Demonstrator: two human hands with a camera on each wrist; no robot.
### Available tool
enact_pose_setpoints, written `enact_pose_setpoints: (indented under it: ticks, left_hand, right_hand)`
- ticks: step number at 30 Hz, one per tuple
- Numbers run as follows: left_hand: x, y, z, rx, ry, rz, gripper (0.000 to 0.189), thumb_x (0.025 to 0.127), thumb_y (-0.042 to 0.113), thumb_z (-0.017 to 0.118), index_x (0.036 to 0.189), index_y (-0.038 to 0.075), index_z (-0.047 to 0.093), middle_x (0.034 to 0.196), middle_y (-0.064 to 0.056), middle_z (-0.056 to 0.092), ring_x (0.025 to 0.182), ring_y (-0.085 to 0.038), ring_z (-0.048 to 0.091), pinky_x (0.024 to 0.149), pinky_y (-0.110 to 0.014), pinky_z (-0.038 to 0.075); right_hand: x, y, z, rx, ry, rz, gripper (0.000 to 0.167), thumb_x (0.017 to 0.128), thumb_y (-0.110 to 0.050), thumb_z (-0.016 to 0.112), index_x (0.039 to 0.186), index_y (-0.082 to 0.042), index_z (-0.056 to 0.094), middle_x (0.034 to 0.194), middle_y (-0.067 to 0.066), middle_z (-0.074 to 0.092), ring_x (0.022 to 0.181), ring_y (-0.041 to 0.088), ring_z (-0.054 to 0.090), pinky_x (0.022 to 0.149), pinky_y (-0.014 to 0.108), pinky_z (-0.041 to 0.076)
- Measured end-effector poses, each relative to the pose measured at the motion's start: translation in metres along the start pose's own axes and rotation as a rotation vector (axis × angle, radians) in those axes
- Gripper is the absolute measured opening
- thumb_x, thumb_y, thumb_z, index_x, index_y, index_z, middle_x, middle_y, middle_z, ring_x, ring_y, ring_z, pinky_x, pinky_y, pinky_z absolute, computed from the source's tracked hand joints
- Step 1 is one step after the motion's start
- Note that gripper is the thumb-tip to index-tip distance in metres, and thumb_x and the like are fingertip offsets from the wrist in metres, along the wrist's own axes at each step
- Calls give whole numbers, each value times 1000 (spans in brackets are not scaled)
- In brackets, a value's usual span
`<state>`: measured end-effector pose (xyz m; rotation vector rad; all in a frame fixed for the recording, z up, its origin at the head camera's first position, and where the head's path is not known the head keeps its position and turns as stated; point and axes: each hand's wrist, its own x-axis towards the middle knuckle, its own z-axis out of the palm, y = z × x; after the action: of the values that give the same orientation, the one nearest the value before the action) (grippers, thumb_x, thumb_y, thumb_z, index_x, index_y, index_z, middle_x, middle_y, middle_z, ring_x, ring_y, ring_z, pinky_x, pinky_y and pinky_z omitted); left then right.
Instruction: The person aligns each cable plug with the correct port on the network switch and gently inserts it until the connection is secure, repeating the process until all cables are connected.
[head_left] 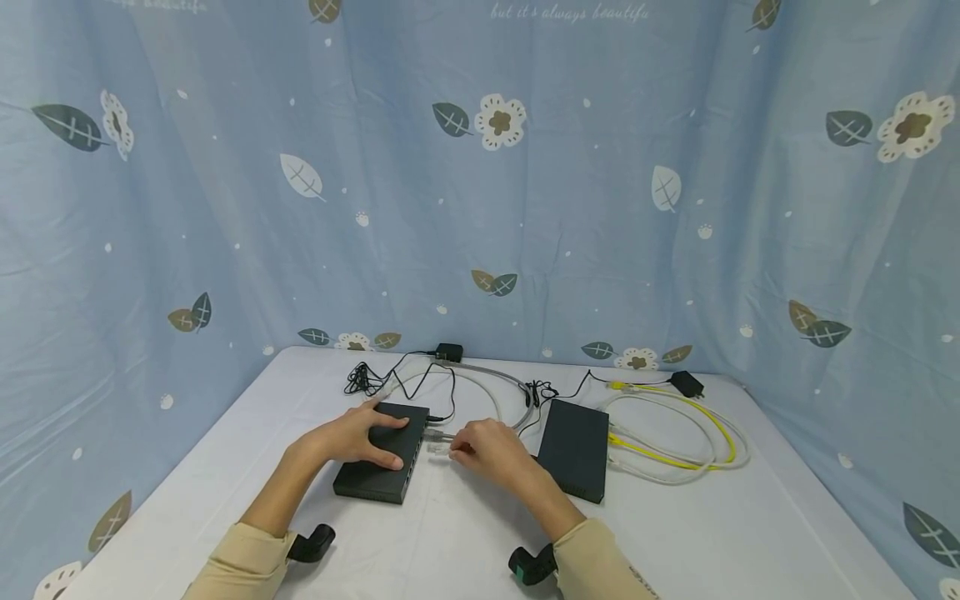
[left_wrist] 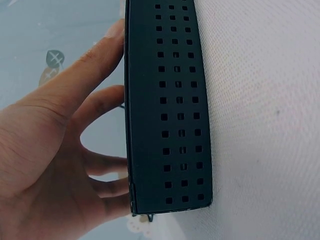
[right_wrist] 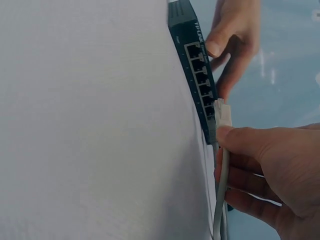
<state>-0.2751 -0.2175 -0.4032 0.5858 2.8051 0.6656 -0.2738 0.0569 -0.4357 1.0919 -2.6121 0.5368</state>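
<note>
A black network switch (head_left: 375, 479) with a row of ports (right_wrist: 199, 75) lies flat on the left half of the table. My left hand (head_left: 348, 435) rests on its top, fingers spread and thumb near the front edge; the vented side (left_wrist: 180, 115) faces the left wrist view. My right hand (head_left: 491, 450) pinches a pale network cable (right_wrist: 221, 180) just behind its clear plug (right_wrist: 222, 111). That plug is close beside the port side of the switch. Another network cable, with a grey plug (head_left: 435, 435), sits in one of the ports, and a thin black power lead runs from the same side.
To the right lies a second black switch (head_left: 573, 450), with white cables (head_left: 667, 481) and a yellow cable (head_left: 652, 454) at its ports. Power adapters (head_left: 450, 352) (head_left: 686, 383) and tangled black leads (head_left: 363, 380) lie at the back. A patterned blue curtain (head_left: 480, 208) hangs behind the table.
</note>
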Motion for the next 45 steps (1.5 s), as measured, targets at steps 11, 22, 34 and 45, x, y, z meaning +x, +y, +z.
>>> enact_pose_setpoints:
  ticks: [11, 22, 34, 45]
  left_hand:
    - [0, 3, 0, 7, -5, -14, 78, 72, 52, 83, 138, 17, 60, 162, -28, 11, 144, -56, 17, 106, -72, 30]
    - [-2, 2, -1, 14, -8, -34, 78, 71, 53, 83, 137, 18, 60, 159, -31, 15, 142, -57, 21, 105, -72, 30]
    - [0, 2, 1, 10, -11, -33, 79, 70, 54, 83, 138, 19, 59, 160, -31, 15, 143, -57, 19, 105, -72, 30]
    - [-1, 1, 0, 6, -10, -19, 79, 71, 53, 83, 138, 17, 59, 160, -31, 15, 143, -56, 20, 105, -71, 30]
  right_hand:
    - [-3, -4, 3, -80, 0, -23, 8, 91, -24, 71, 93, -21, 78, 86, -8, 72, 75, 3, 66, 63, 18, 52]
    - [2, -16, 9, -152, 2, -29, 9, 91, -19, 71, 92, -22, 79, 84, -10, 71, 76, 4, 67, 61, 16, 50]
    - [5, -19, 10, -89, -18, 21, 10, 91, -19, 71, 90, -22, 80, 83, -9, 73, 75, 5, 67, 56, 18, 48]
    - [10, -15, 9, 7, -90, 58, 10, 92, -21, 69, 92, -23, 79, 88, -13, 75, 79, 1, 67, 67, 21, 53]
